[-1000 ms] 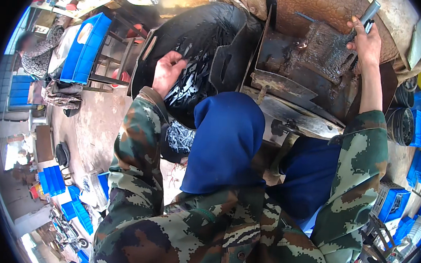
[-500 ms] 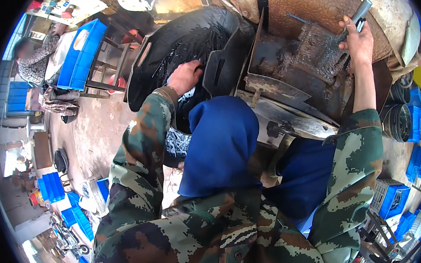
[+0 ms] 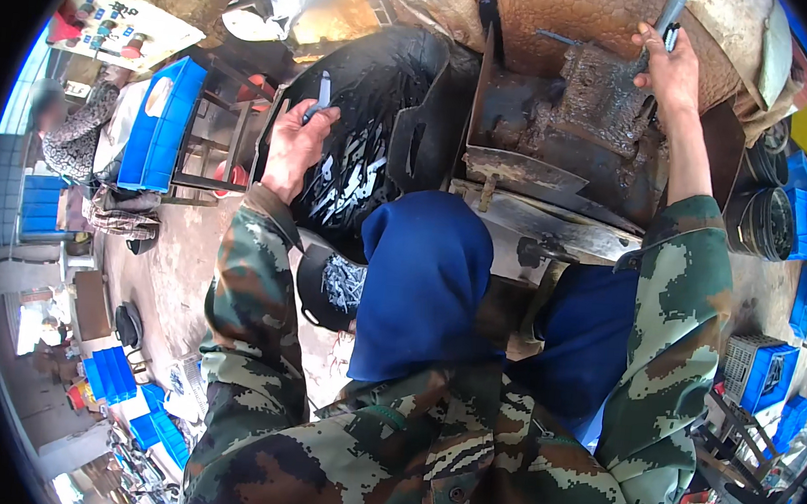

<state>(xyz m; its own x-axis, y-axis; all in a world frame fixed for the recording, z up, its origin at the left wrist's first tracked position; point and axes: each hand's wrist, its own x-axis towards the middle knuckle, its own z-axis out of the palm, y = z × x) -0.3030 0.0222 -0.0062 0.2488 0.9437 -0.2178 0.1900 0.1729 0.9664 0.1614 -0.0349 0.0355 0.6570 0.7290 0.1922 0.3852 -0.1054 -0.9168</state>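
Evidently our left grip [image 3: 297, 139] pinches a small grey piece [image 3: 324, 90] above the black tub [image 3: 373, 60], while our right grip [image 3: 673, 76] clasps a grey rod [image 3: 670, 10] near the metal box [image 3: 523, 172].

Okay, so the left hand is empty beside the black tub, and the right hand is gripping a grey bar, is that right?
Not quite: the left hand beside the black tub isn't empty. The head view shows it holding a small grey piece. The right hand is indeed gripping a grey bar.
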